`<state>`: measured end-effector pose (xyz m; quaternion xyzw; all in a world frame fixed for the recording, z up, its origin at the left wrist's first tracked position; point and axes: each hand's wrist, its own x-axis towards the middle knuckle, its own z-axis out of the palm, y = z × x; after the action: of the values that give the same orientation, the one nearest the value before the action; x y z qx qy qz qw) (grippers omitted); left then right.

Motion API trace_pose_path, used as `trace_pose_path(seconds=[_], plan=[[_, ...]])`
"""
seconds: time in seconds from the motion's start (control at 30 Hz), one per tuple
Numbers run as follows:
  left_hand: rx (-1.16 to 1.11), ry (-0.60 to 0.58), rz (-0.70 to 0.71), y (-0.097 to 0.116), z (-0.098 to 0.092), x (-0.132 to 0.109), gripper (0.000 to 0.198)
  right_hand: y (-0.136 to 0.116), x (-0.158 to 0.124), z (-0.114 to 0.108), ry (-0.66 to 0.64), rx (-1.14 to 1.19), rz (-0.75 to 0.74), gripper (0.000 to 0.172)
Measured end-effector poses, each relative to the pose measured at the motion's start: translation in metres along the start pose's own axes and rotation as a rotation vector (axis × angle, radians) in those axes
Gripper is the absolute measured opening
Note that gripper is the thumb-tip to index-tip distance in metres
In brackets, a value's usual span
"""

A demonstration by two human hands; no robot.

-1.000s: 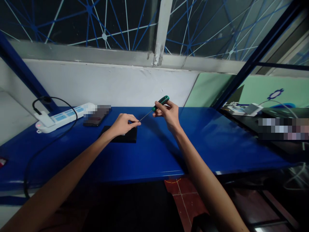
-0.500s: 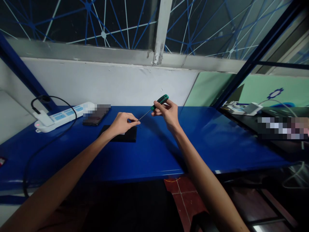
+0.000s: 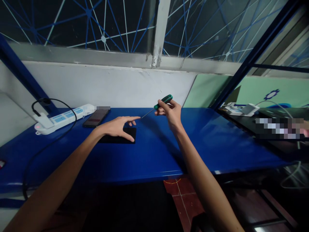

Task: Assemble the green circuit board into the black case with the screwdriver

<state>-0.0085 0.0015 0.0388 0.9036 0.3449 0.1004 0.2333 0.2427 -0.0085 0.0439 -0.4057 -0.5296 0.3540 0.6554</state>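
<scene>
My right hand (image 3: 171, 112) grips the green and black handle of a screwdriver (image 3: 163, 101), tilted so its thin shaft slants down to the left. At the shaft's tip is the extended index finger of my left hand (image 3: 118, 125), whose thumb is spread well apart. I cannot tell whether that finger touches the tip. Beneath the left hand lies a flat black rectangular object (image 3: 129, 134), partly covered by it. A few tiny dark pieces (image 3: 139, 129), too small to make out, lie on the blue table just right of the black object.
A white power strip (image 3: 65, 117) with a plugged-in adapter and black cable (image 3: 51, 141) stands at the left. Beside it lies a dark phone (image 3: 96, 117). The blue table (image 3: 154, 158) ends at a front edge. Another surface at the right holds a white adapter (image 3: 250, 109).
My left thumb and index finger have parted from their pinch at the screwdriver tip, and the hand has opened. The right hand with the screwdriver has shifted slightly right.
</scene>
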Motion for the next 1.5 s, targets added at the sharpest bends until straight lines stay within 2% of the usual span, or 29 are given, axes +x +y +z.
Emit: trace_pose_path(seconds=[0.1, 0.2, 0.3, 0.5, 0.6, 1.5], plan=[[0.064, -0.084, 0.007, 0.007, 0.004, -0.001, 0.096, -0.006, 0.001, -0.004, 0.024, -0.03, 0.004, 0.035], [0.095, -0.099, 0.02, 0.01, 0.009, 0.001, 0.093, -0.01, 0.002, -0.007, 0.033, -0.032, -0.019, 0.035], [0.033, -0.02, 0.044, 0.008, 0.007, 0.003, 0.093, -0.011, 0.002, -0.009, 0.045, -0.055, -0.033, 0.035], [-0.198, 0.22, 0.063, 0.002, -0.013, -0.004, 0.094, -0.01, 0.0, -0.003, 0.082, -0.076, -0.074, 0.039], [-0.304, 0.265, 0.09, 0.003, -0.017, -0.007, 0.092, -0.01, -0.004, 0.003, 0.059, -0.046, -0.072, 0.041], [-0.344, 0.283, 0.07, 0.006, -0.014, -0.006, 0.09, -0.01, -0.009, 0.013, 0.021, -0.022, -0.063, 0.035]])
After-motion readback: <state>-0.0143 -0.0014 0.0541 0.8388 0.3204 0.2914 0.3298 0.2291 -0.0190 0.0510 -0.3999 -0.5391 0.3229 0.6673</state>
